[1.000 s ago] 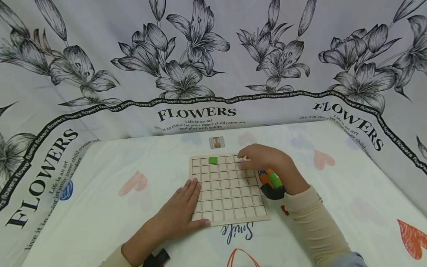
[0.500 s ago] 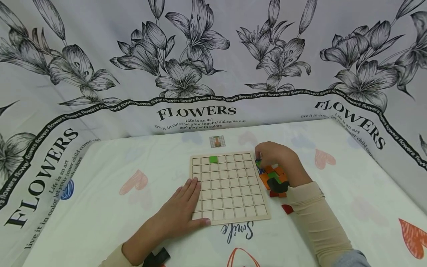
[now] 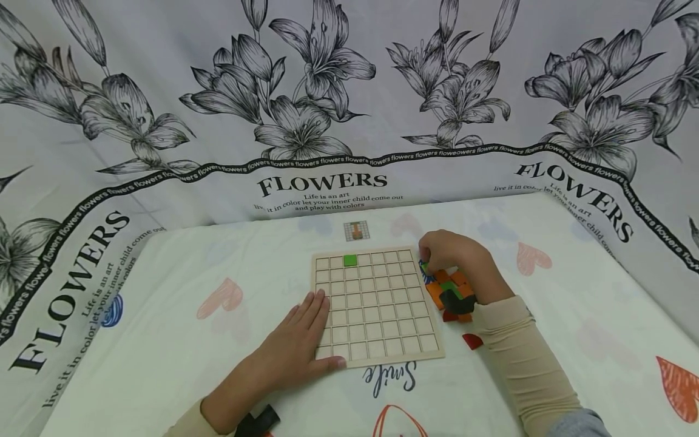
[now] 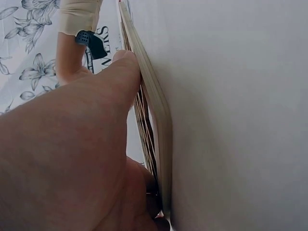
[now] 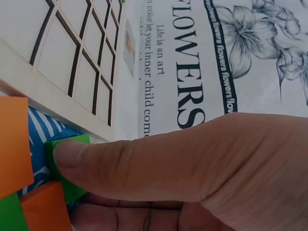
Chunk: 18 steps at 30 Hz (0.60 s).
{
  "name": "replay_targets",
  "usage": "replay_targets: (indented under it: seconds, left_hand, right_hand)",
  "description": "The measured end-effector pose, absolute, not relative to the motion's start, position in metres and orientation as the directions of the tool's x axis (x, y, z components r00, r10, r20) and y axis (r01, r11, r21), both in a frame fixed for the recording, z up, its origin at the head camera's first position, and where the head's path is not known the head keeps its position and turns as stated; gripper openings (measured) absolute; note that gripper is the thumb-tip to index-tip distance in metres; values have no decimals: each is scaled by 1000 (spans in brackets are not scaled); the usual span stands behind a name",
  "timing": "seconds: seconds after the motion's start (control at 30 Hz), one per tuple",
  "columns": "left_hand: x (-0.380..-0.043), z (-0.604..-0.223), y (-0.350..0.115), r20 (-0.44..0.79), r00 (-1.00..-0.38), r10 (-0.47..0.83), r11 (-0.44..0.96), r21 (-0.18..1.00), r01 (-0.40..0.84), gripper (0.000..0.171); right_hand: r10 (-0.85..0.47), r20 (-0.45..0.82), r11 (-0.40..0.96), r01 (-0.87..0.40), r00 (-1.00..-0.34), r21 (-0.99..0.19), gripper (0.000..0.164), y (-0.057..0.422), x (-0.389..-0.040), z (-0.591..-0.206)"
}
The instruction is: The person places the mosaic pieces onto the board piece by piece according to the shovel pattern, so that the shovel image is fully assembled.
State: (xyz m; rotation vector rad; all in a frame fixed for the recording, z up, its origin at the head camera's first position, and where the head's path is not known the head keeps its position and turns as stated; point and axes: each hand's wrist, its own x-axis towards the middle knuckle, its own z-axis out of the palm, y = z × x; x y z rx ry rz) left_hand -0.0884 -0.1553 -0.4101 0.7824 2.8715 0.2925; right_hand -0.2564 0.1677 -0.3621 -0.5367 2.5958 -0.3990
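Observation:
A wooden grid board point(image 3: 364, 315) lies flat on the cloth, with one green square tile point(image 3: 350, 260) in its far row. My left hand point(image 3: 292, 340) rests over the board's left edge, fingers straight and thumb at the near edge. Just past the board's far right corner, my right hand point(image 3: 450, 252) is at the end of a pile of coloured pieces point(image 3: 453, 291). In the right wrist view, its thumb and fingers pinch a green tile point(image 5: 70, 185) beside orange pieces point(image 5: 48, 207). The hand hides part of that tile.
A small picture card point(image 3: 357, 230) with a grid lies behind the board. A red piece point(image 3: 472, 341) sits apart, near the right sleeve. Dark pieces point(image 3: 261, 422) lie by the left wrist. A flower-printed curtain point(image 3: 306, 91) stands behind the table.
My right hand has moved right, from over the board's far right corner to the pile, where it now pinches a green tile. My left hand stays in place.

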Motion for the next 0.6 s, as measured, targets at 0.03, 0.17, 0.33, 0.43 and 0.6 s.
replay_targets:
  seconds: [0.03,0.17,0.33,0.43,0.6]
  left_hand:
    - [-88,-410,-155,-96,-853,512,846,226,483,108]
    - [-88,-410,-156,-102,-853,512,849,214,484,107]
    - [-88,-409,-156,-97,-851,517,845,220,488,107]
    - [-88,-409,-155,-99,-850,517,844,224,487,107]
    - [-88,-408,-155,-94,-849,519,842,228,489,106]
  right_hand:
    - [-438,-376,879,-301,-817,-370,12,168,-257,-362]
    - [-463,-377,862,-309,-802,-401,9,170,-259,-362]
    - [-510,-356,833,-347,-783,-430,7,174,-260,-360]
    - [-526,-346,820,-356,-777,-448,7,176,-261,-360]
    - [-549,-318,799,-373,-773,-473,11,177,-263,-362]
